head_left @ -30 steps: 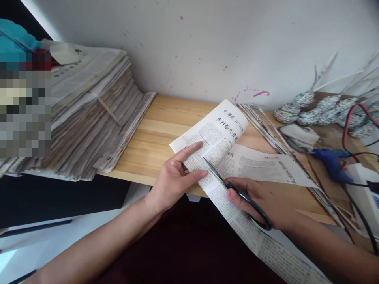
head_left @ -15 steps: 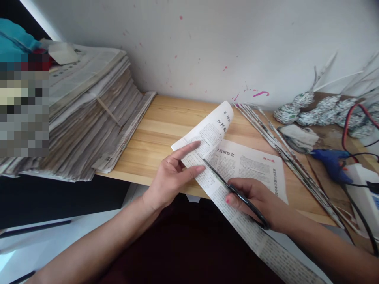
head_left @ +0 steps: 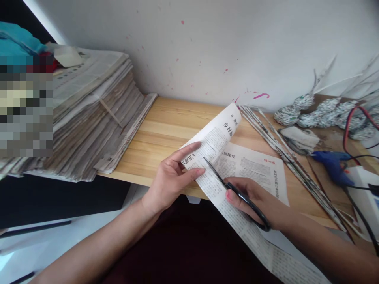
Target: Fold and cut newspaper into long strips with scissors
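Note:
My left hand point(head_left: 174, 177) grips the edge of a printed newspaper sheet point(head_left: 217, 136), thumb below and forefinger stretched along it. The sheet's far end curls up above the table. My right hand point(head_left: 257, 201) is closed round the black handles of a pair of scissors point(head_left: 245, 203), whose blades point up and left into the paper, the tip close to my left fingers. A long strip of newspaper point(head_left: 245, 232) runs beneath my right hand and hangs over the table's front edge. Another part of newsprint point(head_left: 257, 169) lies flat on the table behind the scissors.
A tall pile of newspapers point(head_left: 109, 102) stands at the left of the wooden table point(head_left: 160, 126). Thin rolled paper sticks point(head_left: 290, 165) lie at the right. Beyond them are a blue glue gun point(head_left: 334, 165), a white power strip point(head_left: 364, 189) and braided paper bundles point(head_left: 319, 110).
The newspaper has shifted slightly up and right in my left hand, showing more large print near my fingers. The scissors' tip remains beside my left fingertips.

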`<state>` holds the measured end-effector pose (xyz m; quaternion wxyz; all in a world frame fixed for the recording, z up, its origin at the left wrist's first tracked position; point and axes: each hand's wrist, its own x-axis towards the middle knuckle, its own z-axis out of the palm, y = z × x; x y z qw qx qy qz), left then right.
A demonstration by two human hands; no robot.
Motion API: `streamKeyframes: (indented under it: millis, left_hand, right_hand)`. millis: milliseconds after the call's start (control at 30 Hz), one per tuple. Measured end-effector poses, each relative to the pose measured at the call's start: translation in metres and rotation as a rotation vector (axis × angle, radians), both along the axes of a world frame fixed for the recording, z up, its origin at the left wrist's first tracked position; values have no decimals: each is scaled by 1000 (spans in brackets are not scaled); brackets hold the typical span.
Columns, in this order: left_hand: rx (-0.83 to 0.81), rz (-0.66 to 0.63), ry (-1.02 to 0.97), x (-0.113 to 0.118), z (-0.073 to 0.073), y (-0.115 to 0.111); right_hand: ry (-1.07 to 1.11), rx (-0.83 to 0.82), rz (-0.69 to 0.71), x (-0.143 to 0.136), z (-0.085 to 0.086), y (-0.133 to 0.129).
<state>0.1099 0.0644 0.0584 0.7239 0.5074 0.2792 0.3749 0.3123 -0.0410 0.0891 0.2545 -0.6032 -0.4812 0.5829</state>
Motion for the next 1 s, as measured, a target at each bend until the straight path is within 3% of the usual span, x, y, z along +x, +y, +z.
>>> streamKeyframes:
  millis: [400,700,1000]
  left_hand:
    - [-48,3,-15,1,1,0]
    - [-41,-54,-10,1,-1,-7]
    - [-60,-54,5,0,-1,-6]
  right_hand:
    - [36,-74,-52,0,-5,-3]
    - [60,-25,19,-3,2,8]
    - [58,-63,-19,-1,-7,6]
